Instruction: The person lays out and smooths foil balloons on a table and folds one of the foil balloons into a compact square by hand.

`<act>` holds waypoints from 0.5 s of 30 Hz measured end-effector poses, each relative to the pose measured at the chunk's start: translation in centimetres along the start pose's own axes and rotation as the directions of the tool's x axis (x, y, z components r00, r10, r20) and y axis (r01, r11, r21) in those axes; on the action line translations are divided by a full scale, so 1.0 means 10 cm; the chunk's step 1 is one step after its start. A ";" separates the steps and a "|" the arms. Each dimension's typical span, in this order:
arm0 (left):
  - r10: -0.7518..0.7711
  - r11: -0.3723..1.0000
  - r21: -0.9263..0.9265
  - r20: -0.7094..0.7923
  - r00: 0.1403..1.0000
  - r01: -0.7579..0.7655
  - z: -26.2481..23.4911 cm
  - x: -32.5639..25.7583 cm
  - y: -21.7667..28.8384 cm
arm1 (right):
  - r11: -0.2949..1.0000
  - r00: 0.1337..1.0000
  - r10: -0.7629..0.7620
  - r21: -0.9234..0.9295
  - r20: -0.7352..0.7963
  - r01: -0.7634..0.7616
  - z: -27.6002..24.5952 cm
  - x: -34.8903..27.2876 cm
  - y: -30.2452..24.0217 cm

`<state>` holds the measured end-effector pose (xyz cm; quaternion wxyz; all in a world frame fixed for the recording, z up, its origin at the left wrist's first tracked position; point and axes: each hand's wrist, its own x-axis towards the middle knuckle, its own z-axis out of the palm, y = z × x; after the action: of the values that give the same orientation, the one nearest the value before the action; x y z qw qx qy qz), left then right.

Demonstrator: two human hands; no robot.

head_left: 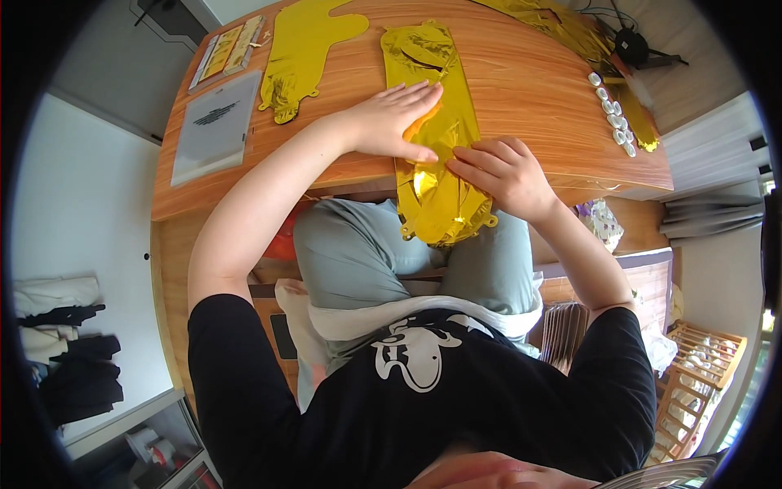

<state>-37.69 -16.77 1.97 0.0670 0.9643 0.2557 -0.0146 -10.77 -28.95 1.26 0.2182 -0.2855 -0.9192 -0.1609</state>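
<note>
A flat, uninflated gold foil balloon point(454, 98) lies lengthwise in front of me. Its near end hangs past the table edge onto my lap, creased and shiny, with small tabs at its corners. My left hand point(389, 122) rests on the balloon's left side, fingers stretched out and thumb spread toward the middle. Across from it, my right hand point(509, 175) has bent fingers drawn together on the foil at the right edge; its thumb is mostly hidden. Left of these, a second gold foil balloon point(305, 53) lies flat on the table.
The wooden table point(521, 90) curves around my lap. On its left are a clear plastic sleeve point(213, 122) and a flat box point(228, 53). Several small white pieces point(617, 122) line the right side, near more gold foil point(562, 24) and a black device with cables point(631, 47).
</note>
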 end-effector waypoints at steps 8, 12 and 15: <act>-0.052 0.484 -0.837 -0.319 0.946 -0.256 0.00 -0.25 -0.06 | 1.000 1.000 -0.017 -0.024 0.020 0.017 -0.02 -0.01 -0.01; 0.301 0.933 -0.178 -0.087 0.950 -0.312 -0.09 -0.54 0.47 | 1.000 0.999 -0.008 0.000 0.036 0.008 -0.05 -0.06 -0.02; 0.241 0.970 0.031 -0.031 0.970 -0.240 0.09 -0.61 0.65 | 1.000 1.000 -0.019 -0.002 0.007 0.019 -0.05 -0.04 -0.04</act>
<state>-39.78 -25.48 2.23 0.0507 0.9891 0.1379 0.0068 -10.59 -29.63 1.42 0.2134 -0.2774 -0.9225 -0.1629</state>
